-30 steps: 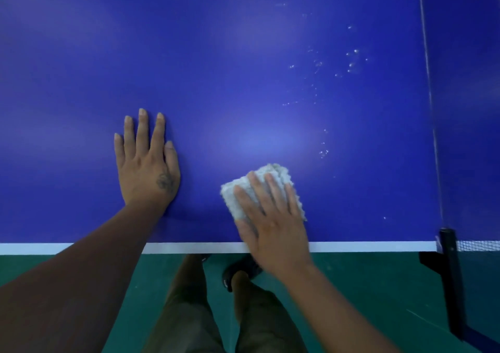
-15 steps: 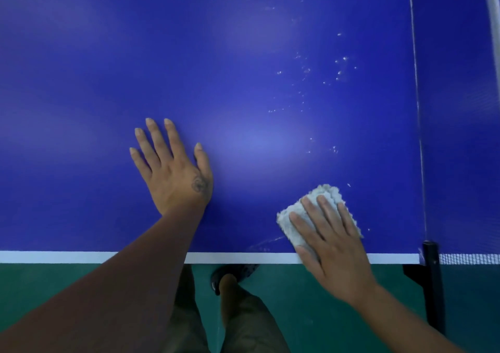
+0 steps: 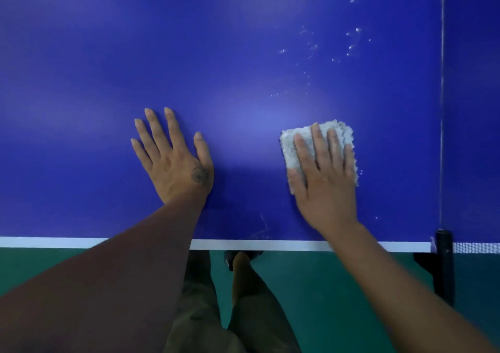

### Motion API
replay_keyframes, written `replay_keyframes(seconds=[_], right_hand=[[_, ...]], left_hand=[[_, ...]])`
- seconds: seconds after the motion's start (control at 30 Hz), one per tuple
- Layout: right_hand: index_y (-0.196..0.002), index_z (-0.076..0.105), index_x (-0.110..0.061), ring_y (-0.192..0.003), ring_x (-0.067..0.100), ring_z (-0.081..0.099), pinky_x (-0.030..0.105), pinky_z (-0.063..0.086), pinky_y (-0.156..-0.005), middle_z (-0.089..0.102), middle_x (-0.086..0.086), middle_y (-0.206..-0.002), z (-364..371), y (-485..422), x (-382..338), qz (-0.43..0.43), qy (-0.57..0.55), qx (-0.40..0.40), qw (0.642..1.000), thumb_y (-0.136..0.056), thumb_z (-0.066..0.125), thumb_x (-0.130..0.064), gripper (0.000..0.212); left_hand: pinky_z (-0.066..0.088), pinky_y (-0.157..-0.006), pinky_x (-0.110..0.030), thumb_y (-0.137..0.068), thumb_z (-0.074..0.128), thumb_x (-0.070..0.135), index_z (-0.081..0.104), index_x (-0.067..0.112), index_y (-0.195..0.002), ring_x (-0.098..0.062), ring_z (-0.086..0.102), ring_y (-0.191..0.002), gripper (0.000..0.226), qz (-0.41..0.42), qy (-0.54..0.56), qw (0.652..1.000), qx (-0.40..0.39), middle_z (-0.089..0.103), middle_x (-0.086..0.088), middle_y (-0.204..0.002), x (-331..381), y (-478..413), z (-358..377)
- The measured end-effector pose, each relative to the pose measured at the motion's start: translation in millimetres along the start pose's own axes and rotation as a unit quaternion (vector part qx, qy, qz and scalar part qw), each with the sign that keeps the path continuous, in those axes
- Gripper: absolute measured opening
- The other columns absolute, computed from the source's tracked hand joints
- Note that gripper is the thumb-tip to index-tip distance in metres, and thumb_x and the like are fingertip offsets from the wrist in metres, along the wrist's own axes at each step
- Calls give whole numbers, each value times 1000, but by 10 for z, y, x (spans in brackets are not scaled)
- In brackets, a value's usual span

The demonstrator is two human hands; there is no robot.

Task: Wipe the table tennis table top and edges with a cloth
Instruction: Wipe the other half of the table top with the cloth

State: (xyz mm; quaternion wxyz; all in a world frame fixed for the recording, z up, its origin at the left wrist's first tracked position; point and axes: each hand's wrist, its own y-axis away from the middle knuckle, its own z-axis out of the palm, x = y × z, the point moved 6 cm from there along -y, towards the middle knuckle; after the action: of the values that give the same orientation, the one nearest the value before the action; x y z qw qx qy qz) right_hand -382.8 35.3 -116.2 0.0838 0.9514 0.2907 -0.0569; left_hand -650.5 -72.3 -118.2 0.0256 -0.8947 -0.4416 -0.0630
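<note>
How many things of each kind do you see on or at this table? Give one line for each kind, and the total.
Bare hands, left hand and right hand, flat on the top: 2
Folded grey-white towelling cloth: 1
Blue table tennis table top with white edge: 1
Black net post: 1
Total: 5

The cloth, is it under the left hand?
No, the cloth lies under the right hand, whose straight fingers press it onto the blue table; the left hand rests bare on the table.
</note>
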Motion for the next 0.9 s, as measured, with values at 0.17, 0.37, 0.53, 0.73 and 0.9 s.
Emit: replay_keyframes(seconds=[0.17,0.37,0.53,0.73,0.9], right_hand=[[-171,26,-27,-166,33,10,61,15,-132,16,5,-179,219,535,-971,-30,-62,26,997,-113,42,-44,62],[-170,27,-31,-166,33,13,61,13,-132,16,2,-179,270,1322,-401,-9,-23,-13,1000,-112,40,-48,62],[-171,23,-20,-166,38,6,67,12,-130,9,12,-180,111,1245,123,200,-2,1,980,-112,33,-43,64],[-169,31,-25,-165,37,13,65,15,-130,18,8,-179,257,831,-1124,141,-63,54,987,-111,45,-43,62],[-171,25,-29,-166,34,12,60,10,-133,14,5,-180,339,1110,-951,104,-29,8,994,-111,43,-47,66]], left_hand=[[4,-134,-55,-110,31,53,21,17,-172,-35,6,-167,72,1,1,1000,13,11,-14,-180,-8,-2,11],[5,-134,-55,-110,32,52,20,18,-172,-34,5,-167,72,-2,5,1000,9,11,-12,-180,-18,-3,14],[3,-134,-56,-110,32,52,19,18,-172,-35,4,-167,72,1,12,1000,1,9,-13,-180,-10,0,10],[2,-134,-56,-110,30,50,16,18,-173,-35,2,-167,72,3,10,1000,-11,6,-11,-181,-13,6,8],[4,-134,-58,-110,31,49,16,18,-172,-37,4,-167,71,4,10,1000,-14,7,-12,-181,-13,4,7]])
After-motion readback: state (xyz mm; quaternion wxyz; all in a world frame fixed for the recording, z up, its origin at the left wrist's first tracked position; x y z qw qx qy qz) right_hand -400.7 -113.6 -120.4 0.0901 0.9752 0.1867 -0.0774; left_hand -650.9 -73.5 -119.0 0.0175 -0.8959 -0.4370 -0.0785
